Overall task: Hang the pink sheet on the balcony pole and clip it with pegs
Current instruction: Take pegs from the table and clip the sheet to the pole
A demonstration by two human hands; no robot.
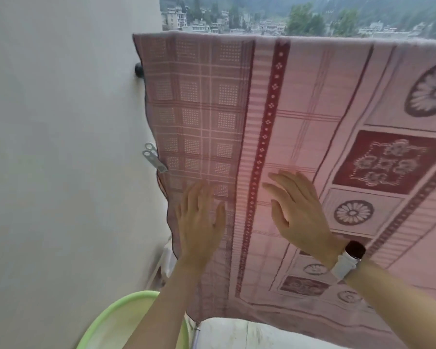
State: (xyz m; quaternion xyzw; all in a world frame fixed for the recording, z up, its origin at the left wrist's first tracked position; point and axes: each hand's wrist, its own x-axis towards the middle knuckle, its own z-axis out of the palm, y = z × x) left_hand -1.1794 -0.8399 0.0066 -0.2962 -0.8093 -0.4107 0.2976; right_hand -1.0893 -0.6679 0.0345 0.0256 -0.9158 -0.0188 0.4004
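Note:
The pink sheet (300, 109), patterned with dark red bands, checks and flower motifs, hangs draped over a pole hidden under its top fold along the upper edge. It fills most of the view and reaches down past my forearms. My left hand (199, 220) is flat with fingers apart against the checked left part of the sheet. My right hand (297, 212), with a white-strapped watch on the wrist, is spread open on or just in front of the sheet beside the dark red band. No pegs are visible.
A white wall (61, 147) stands close on the left, with a dark knob (139, 69) and metal brackets (152, 157) on it. A green basin (111, 323) sits at the bottom left. A white ledge (249, 333) lies below the sheet. Buildings and trees show beyond.

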